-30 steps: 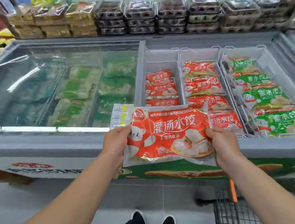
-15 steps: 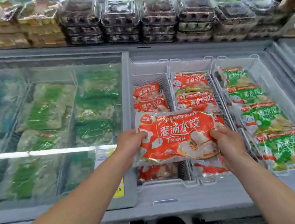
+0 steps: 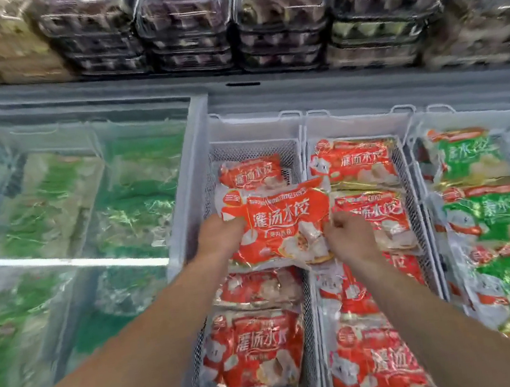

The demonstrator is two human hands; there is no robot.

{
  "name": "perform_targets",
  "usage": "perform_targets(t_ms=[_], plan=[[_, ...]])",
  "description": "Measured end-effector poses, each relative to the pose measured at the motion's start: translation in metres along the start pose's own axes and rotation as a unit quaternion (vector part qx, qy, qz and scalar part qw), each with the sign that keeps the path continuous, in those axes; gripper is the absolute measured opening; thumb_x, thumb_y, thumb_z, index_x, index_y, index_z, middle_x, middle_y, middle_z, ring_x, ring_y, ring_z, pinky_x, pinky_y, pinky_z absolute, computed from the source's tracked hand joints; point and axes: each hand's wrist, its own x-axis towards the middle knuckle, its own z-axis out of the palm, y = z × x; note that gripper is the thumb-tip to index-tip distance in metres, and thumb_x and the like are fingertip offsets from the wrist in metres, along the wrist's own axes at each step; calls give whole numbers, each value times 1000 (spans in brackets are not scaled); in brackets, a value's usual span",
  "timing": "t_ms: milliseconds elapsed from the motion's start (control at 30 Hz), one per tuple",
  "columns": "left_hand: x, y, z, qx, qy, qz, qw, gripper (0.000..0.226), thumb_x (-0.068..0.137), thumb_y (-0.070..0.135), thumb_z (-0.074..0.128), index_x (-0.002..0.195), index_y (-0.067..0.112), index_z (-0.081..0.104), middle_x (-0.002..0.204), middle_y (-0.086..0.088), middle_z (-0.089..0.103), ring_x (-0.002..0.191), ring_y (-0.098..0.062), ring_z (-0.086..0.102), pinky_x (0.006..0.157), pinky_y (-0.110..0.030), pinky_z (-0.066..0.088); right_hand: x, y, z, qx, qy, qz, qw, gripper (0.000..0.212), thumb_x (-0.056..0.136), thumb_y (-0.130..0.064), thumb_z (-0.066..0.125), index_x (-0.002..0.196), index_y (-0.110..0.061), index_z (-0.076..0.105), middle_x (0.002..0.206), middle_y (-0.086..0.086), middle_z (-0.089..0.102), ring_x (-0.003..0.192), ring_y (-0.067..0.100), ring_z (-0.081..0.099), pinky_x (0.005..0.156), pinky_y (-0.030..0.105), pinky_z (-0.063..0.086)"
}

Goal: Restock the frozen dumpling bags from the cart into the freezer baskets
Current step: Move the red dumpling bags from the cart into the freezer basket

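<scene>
Nearest, more red bags lying flat in the left freezer basket. Above them, red dumpling bag held level over that basket, overlapping the divider toward the middle basket. Left hand gripping its left edge; right hand pinching its right edge. Farther right, green bags; beyond, stacked clear trays on the shelf.

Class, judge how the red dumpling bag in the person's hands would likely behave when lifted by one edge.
The red dumpling bag looks crinkled and lumpy, so it would probably sag. Its glossy film may be slippery; both the left hand and right hand hold it.
</scene>
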Motion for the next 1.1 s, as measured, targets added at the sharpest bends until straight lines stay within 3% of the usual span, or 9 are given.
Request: perform_targets(t_ms=[133, 400, 500, 567, 667, 767, 867, 967, 1100], plan=[[64, 13, 20, 25, 70, -21, 997, 33, 62, 27, 65, 89, 10, 70, 86, -4, 76, 82, -27, 73, 82, -45, 60, 62, -21, 21, -15, -67, 4, 998, 17, 87, -4, 57, 71, -6, 63, 70, 9, 63, 67, 29, 57, 56, 33, 38], [162, 39, 52, 54, 112, -31, 992, 36, 63, 33, 58, 88, 10, 69, 85, -5, 75, 80, -28, 72, 81, -45, 60, 160, -46, 55, -12, -157, -15, 987, 9, 91, -22, 59, 90, -17, 66, 84, -3, 65, 80, 18, 60, 60, 22, 37], [193, 47, 53, 59, 128, -27, 990, 46, 64, 35, 62, 104, 12, 63, 93, -3, 71, 88, -27, 69, 85, -40, 58, 182, -58, 67, 2, -185, -29, 982, 23, 84, -24, 64, 106, -19, 65, 96, -6, 70, 90, 12, 65, 66, 21, 42], [198, 49, 55, 57, 124, -10, 991, 59, 70, 33, 64, 127, 20, 55, 104, 2, 66, 94, -26, 70, 87, -44, 58, 185, -61, 68, 6, -188, -48, 981, 23, 84, -15, 66, 106, -21, 60, 91, -11, 65, 81, 0, 60, 59, 12, 39], [175, 51, 57, 68, 78, 17, 994, 57, 91, 20, 59, 146, 27, 43, 114, 5, 63, 86, -17, 71, 78, -38, 60, 173, -58, 66, -26, -189, -28, 981, 26, 90, -17, 63, 111, -23, 48, 90, -17, 54, 81, 1, 55, 58, 13, 35], [151, 40, 55, 105, 47, 45, 992, 51, 97, 18, 56, 147, 22, 45, 123, 7, 61, 80, -5, 61, 65, -18, 52, 145, -55, 61, -65, -181, -28, 981, 46, 93, -25, 61, 137, -17, 49, 129, 0, 59, 117, 23, 57, 84, 26, 41], [113, 31, 43, 139, 6, 74, 988, 50, 93, 29, 59, 142, 21, 50, 132, 1, 63, 99, -15, 66, 87, -33, 56, 105, -51, 50, -88, -164, -40, 982, 49, 91, -23, 60, 138, -13, 50, 133, 7, 58, 119, 27, 57, 92, 32, 45], [66, 20, 28, 175, -23, 111, 978, 51, 95, 31, 59, 143, 20, 49, 126, 12, 55, 92, -7, 63, 85, -29, 54, 59, -48, 36, -104, -139, -65, 983, 42, 87, -22, 62, 128, -12, 58, 123, 6, 65, 111, 28, 62, 93, 36, 51], [1, 3, 3, 218, -50, 160, 961, 37, 93, 28, 59, 129, 21, 60, 129, -5, 65, 111, -27, 65, 99, -42, 51, -10, -43, 18, -157, -104, -111, 976, 50, 93, -23, 62, 140, -10, 51, 138, 10, 57, 126, 29, 53, 100, 32, 42]])
